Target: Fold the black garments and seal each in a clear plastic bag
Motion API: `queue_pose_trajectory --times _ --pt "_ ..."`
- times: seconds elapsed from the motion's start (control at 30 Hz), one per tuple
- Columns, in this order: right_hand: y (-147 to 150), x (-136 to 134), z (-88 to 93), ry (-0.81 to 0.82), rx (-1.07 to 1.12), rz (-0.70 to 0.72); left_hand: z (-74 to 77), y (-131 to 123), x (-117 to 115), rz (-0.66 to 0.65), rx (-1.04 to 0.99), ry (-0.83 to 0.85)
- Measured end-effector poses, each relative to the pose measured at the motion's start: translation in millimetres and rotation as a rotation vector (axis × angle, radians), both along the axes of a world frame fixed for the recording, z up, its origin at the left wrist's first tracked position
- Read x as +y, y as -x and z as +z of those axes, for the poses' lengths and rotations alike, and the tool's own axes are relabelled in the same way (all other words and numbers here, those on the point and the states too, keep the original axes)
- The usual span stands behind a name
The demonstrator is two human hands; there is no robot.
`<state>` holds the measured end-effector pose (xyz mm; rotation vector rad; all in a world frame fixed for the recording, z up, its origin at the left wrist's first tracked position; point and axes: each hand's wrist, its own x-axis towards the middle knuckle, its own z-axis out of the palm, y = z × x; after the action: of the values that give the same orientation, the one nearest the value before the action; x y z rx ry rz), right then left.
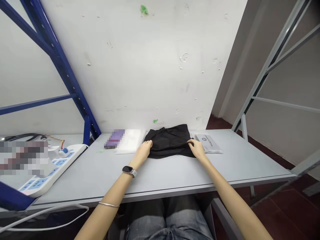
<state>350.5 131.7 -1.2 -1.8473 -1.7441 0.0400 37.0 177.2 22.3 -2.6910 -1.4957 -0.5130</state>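
Observation:
A pair of black shorts [170, 141], as they appear, lies spread on the grey table, with a small tie or bow at the far edge. My left hand [144, 151] grips their left side, fingers curled over the edge. At the right side my right hand [197, 149] pinches the cloth between thumb and fingers. Left of the shorts is a stack of clear or white plastic bags [130, 141], partly behind my left hand. To the right, a printed plastic bag [209, 144] lies close to my right hand, partly covered by the shorts.
A purple item [115, 138], blurred out, lies left of the bags. A white power strip [53, 173] with plugs and cables stands at the left. Blue frame posts [63, 71] rise at the left, grey ones [261, 78] at the right. A white board [150, 66] closes the back.

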Motion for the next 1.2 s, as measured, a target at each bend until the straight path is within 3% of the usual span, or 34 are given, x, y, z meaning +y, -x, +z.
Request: queue_pose_trajectory --times 0.13,0.3,0.5,0.63,0.7,0.8,0.9,1.0,1.13,1.2 --pt "-4 -5 -4.5 -0.018 0.039 0.018 0.4 4 -2 -0.084 0.027 0.005" --pt "-1 -14 -8.9 -0.070 0.076 -0.003 2.9 2 2 -0.040 0.032 -0.049" --pt "4 -16 24.7 -0.231 0.145 0.024 43.3 9 2 -0.017 -0.071 -0.152" --pt "4 -51 40.6 -0.273 0.132 0.186 59.2 36 -32 -0.121 -0.217 -0.193" --pt "2 -80 36.6 -0.223 0.134 0.312 53.8 55 -58 -0.170 -0.294 -0.170" --pt "-1 -125 20.4 -0.036 0.156 0.407 33.5 82 -94 -0.202 -0.265 -0.032" --pt "-8 -147 4.7 0.124 0.098 0.475 11.6 97 -115 -0.250 -0.158 0.064" --pt "-23 -134 -3.2 0.122 0.011 0.344 -2.9 101 -121 -0.247 -0.097 0.108" --pt "-57 -79 -11.5 0.099 -0.029 0.001 -14.1 100 -119 -0.225 -0.079 0.079" --pt "-73 -53 -17.6 0.143 -0.031 -0.052 -18.7 101 -118 -0.236 -0.064 0.056"
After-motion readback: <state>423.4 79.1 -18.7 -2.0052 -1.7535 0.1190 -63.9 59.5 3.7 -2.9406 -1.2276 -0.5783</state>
